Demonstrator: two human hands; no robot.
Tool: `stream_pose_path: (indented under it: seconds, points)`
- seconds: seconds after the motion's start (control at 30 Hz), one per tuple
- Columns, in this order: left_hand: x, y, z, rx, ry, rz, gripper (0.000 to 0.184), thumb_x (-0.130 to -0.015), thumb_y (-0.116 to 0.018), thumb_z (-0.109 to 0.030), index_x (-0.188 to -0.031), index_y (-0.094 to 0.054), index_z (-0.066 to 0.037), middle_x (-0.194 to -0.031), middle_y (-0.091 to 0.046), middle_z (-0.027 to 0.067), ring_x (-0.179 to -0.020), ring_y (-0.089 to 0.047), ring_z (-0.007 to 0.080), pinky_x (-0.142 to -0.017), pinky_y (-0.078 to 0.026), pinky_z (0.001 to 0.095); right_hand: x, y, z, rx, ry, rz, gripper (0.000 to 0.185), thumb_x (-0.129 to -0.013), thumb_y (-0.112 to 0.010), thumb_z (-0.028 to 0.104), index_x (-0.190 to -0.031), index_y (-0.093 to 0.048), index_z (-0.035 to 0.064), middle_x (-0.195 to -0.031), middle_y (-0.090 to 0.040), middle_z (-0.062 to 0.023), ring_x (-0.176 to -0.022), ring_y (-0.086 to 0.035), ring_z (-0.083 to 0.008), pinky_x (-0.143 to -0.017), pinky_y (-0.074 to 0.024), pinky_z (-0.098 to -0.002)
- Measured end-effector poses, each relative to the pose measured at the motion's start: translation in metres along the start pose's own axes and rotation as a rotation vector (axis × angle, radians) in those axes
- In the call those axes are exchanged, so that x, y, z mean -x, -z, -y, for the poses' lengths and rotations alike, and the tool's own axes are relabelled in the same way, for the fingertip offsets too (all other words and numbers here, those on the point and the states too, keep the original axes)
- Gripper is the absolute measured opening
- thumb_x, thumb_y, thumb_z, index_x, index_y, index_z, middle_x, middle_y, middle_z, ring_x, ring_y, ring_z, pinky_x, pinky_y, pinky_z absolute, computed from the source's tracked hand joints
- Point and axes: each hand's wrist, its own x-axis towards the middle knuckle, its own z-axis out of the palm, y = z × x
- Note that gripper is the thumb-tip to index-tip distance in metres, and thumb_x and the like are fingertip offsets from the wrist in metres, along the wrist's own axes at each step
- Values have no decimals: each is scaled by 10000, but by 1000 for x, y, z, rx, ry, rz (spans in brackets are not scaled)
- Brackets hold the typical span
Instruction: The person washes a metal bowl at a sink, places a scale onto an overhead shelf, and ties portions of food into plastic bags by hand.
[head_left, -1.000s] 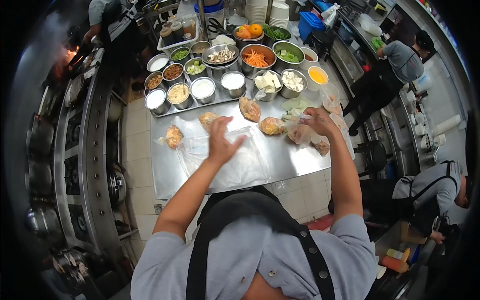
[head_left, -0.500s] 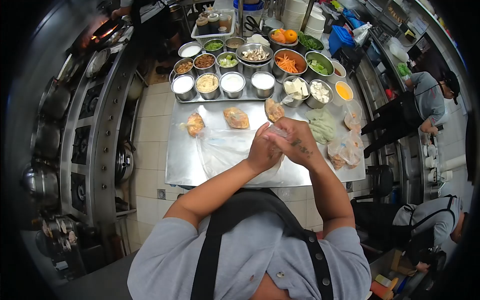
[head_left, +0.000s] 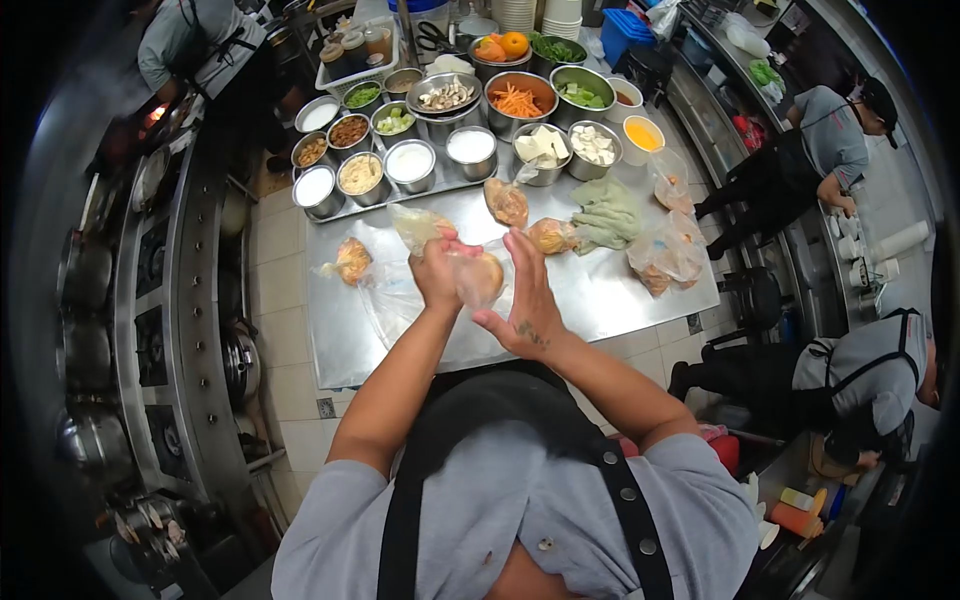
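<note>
Fingers (head_left: pixel 527 264) above metal table (head_left: pixel 590 297), tiled floor (head_left: pixel 280 275)

Held bag (head_left: pixel 478 283): thin clear plas., glossy, crinkled. Flat bag (head_left: pixel 386 305): clear plas., wrinkled, v. shiny. Worktable (head_left: pixel 600 295): smooth metal, looks s/steel, bright glare. Carrot bowl (head_left: pixel 501 124): metal, polished. Serving tray (head_left: pixel 405 198): metal, smooth. Green rag (head_left: pixel 606 222): matt cloth, rumpled, rough-ish. Apron (head_left: pixel 500 408): blk cloth, matt, w/ glossy strap snaps (head_left: pixel 627 494). Blue bin (head_left: pixel 624 38): plas. Floor tiles (head_left: pixel 280 340): smooth, sl. sheen.
</note>
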Motion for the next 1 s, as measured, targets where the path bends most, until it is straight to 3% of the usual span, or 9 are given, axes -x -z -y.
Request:
stream_pose_path:
  seconds: [0.1, 0.3, 0.43, 0.47, 0.53, 0.63, 0.77, 0.87, 1.0]
  points:
    - [11, -20, -4, -120, -37, 75, 222, -861, -421, -120, -959, -548, 33, -744, -645, 181, -689, -655, 276, -691, -545, 361, 19, -33, -22, -124, -110, -69, 752, -975, -421, 388, -1457, -95, -87, -1467, -193, -325, -1360, -235, -469, -1112, -231, -503]
    - [34, -42, -6, 35, 166, 190, 240, -922, -424, -158, -1058, -526, 12, -862, -654, 150, -860, -638, 267, -893, -478, 386, 24, -44, -58, -116, -58, -144, 705, -981, -406, 309, -1453, -84, -103, -1477, -201, -311, -1369, -234, -455, -1124, -216, -484]
    - [18, -30, -1, -118, 190, 320, 187, -910, -466, -120, -993, -568, 13, -751, -642, 120, -751, -645, 243, -747, -498, 345, 24, -19, -61, -145, -188, 18, 779, -958, -454, 381, -1496, -60, -23, -1531, -140, -253, -1389, -261, -369, -1119, -240, -446]
    - [12, -27, 2, -270, 190, 328, 173, -904, -484, -121, -985, -569, 7, -739, -641, 128, -741, -646, 257, -730, -493, 347, 16, 0, -49, -309, -300, -7, 827, -914, -546, 364, -1504, -85, 12, -1519, -211, -215, -1305, -379, -329, -1028, -363, -415]
    - [10, -27, 3, -560, 17, 403, 153, -887, -524, -121, -975, -568, -3, -735, -637, 155, -736, -641, 297, -705, -486, 358, -2, 25, -43, -309, -310, -172, 737, -868, -618, 306, -1452, -285, 6, -1384, -424, -180, -1102, -516, -250, -887, -447, -344]
    - [21, -31, 8, -867, -424, 558, 214, -811, -638, -131, -978, -562, -23, -819, -631, 204, -801, -603, 402, -693, -475, 417, -36, 56, -17, -61, -368, 136, 498, -823, -674, 246, -1228, -555, -18, -1100, -597, -134, -893, -556, -187, -791, -462, -304]
    - [33, -41, 3, -775, -386, 646, 308, -700, -741, -130, -947, -572, -56, -865, -633, 126, -801, -600, 367, -719, -448, 418, -39, 60, -17, -251, -392, 137, 262, -784, -680, 222, -889, -658, -17, -823, -644, -130, -765, -586, -230, -710, -453, -335]
    - [18, -28, 16, -951, -781, 858, 292, -665, -749, -114, -903, -584, -74, -810, -600, 114, -764, -582, 324, -727, -417, 380, -32, 72, -6, -243, -396, 127, 233, -789, -689, 202, -871, -663, -14, -794, -644, -118, -710, -585, -197, -664, -452, -316]
    - [19, -30, 24, -1052, -672, 762, 141, -686, -672, -83, -786, -572, -87, -746, -582, 88, -783, -567, 287, -720, -385, 402, -25, 95, 1, -242, -436, 38, 183, -800, -704, 151, -827, -669, -27, -688, -619, -93, -615, -544, -121, -583, -434, -275]
